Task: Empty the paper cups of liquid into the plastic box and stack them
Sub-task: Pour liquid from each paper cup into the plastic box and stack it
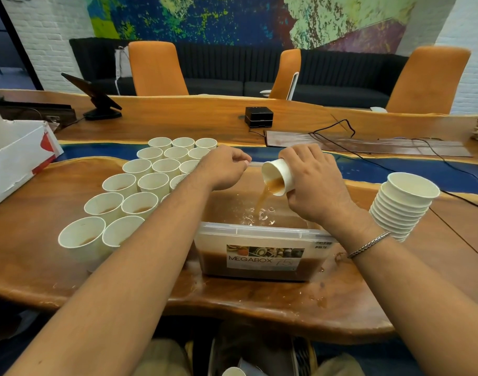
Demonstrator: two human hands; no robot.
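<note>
My right hand [315, 180] grips a white paper cup [277, 175] tipped on its side over the clear plastic box [262, 234]. Brown liquid streams from the cup into the brown liquid in the box. My left hand [224, 168] hovers above the box's far left corner with fingers curled; I cannot tell whether it touches the rim. Several upright paper cups [140, 204] with brown liquid stand in rows left of the box. A leaning stack of empty cups [403, 204] stands to the right of the box.
A white cardboard box [12, 161] lies at the far left. A black cube [259, 116], cables [341, 131] and a tablet on a stand [96, 99] sit farther back. Spilled drops wet the table [259, 299] in front of the box. Orange chairs stand behind.
</note>
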